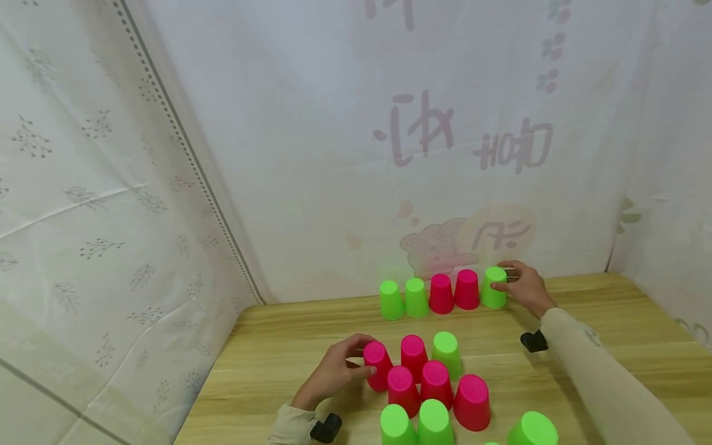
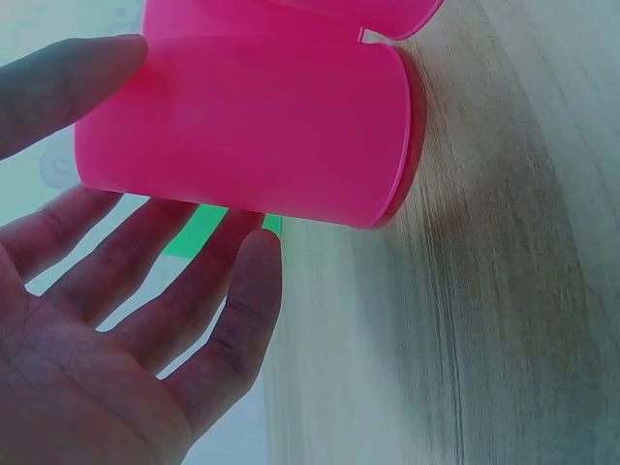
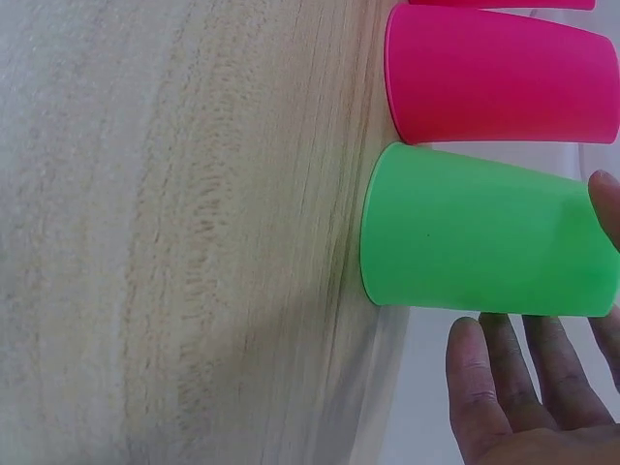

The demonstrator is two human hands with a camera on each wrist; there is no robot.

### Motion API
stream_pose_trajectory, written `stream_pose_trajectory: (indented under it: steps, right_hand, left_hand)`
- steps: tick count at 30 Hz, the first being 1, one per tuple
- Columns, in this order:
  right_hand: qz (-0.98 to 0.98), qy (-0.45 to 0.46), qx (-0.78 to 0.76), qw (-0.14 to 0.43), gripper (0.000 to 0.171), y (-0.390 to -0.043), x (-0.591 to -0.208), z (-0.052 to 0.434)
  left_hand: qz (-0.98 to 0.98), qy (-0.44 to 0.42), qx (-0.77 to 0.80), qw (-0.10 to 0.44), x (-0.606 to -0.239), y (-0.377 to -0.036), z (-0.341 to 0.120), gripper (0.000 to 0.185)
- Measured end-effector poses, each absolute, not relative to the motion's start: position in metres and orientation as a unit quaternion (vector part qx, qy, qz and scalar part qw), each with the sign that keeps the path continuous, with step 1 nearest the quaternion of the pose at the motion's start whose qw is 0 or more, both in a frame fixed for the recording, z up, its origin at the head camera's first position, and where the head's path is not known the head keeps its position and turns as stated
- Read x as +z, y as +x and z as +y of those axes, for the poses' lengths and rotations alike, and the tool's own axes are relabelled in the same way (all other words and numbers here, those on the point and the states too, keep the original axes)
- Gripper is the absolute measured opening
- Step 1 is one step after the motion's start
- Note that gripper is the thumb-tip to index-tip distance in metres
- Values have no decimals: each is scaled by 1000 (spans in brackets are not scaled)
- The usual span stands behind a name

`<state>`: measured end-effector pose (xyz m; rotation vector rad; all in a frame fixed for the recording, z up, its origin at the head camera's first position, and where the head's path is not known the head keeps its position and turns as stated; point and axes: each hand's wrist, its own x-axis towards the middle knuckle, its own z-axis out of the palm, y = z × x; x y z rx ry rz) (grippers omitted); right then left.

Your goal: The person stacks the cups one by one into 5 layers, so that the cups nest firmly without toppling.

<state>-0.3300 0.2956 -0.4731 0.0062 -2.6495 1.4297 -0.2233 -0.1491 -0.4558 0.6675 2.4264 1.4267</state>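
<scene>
Five upturned cups stand in a row at the back of the wooden table (image 1: 278, 346): two green, two pink, then a green cup (image 1: 494, 287) at the right end. My right hand (image 1: 503, 279) is around that end cup; in the right wrist view its fingers (image 3: 494, 378) lie straight just off the green cup (image 3: 484, 237), with the thumb tip at its edge. My left hand (image 1: 361, 357) is at the leftmost pink cup (image 1: 377, 364) of a near cluster. There the thumb (image 2: 68, 82) touches the pink cup (image 2: 252, 126) while the fingers (image 2: 232, 310) stay spread and apart from it.
The near cluster holds several more upturned cups: pink ones (image 1: 436, 382) and green ones (image 1: 434, 423), packed close together. A lone green cup (image 1: 533, 429) stands at the front right. White printed curtains close in the table's back and both sides.
</scene>
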Motion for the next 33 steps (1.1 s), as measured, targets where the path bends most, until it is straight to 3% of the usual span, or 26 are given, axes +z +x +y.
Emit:
stream_pose_trajectory:
  steps: [11,33]
  right_hand:
    - [-877,12,477,67,77,-315,-462,309]
    - [-881,45,444,159,56,-249,-440,315]
  left_hand:
    - [840,238,477,108,-449,-232,-150,43]
    - [847,264,458,60,-420,-269,-136,49]
